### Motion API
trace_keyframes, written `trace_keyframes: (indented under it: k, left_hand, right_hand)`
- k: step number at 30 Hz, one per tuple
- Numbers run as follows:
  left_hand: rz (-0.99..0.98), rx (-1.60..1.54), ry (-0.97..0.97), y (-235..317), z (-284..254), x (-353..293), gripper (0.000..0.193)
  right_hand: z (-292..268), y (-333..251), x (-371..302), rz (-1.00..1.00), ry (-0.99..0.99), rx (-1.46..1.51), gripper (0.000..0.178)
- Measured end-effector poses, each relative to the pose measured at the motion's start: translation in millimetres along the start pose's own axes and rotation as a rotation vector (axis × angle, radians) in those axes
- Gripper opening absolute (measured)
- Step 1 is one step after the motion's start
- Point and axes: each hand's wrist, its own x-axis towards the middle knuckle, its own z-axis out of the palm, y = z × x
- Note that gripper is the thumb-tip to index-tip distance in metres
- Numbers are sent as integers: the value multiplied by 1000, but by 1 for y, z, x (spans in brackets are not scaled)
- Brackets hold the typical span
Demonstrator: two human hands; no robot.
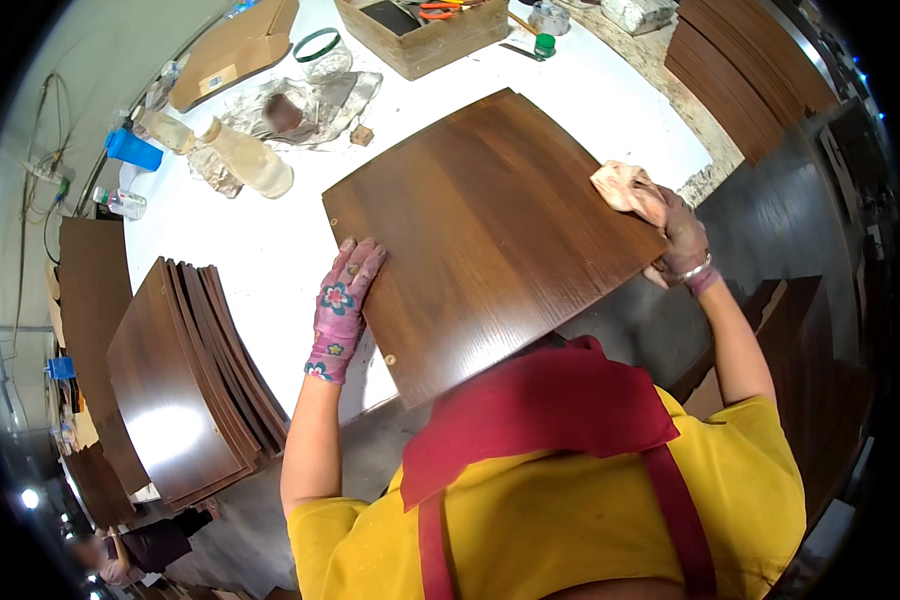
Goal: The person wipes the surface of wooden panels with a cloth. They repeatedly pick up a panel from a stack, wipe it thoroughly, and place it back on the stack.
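Note:
A dark brown wood-grain panel (490,230) lies in front of me, its near edge projecting past the table's front toward my red apron. My left hand (342,300), in a pink flowered glove, grips the panel's left edge with its fingers together; its thumb is hidden. At the right edge is my right hand (684,238), in a stained glove with a bracelet at the wrist. It is closed on a crumpled pale cloth (628,190), which touches the panel's right side. Small round holes show along the panel's left edge.
On the white table (410,120) are a wooden box (430,45) of tools, a glass jar (322,55), plastic bottles (245,160), rags (345,105) and cardboard (235,50). Stacked panels stand at left (170,390) and far right (745,65). Another person (150,545) is at lower left.

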Motion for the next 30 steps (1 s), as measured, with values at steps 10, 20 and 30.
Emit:
trace_keyframes:
  k: [10,20,30]
  left_hand:
    - [-547,-344,288,-3,70,5,62]
    - [-383,-140,413,4,91,2,53]
    - [-358,-74,473,3,90,5,47]
  right_hand:
    - [-18,-58,57,-546,141,46,47]
    - [-82,-101,105,-356,450,1037,47]
    - [121,-185,44,-743,2,-98,31]
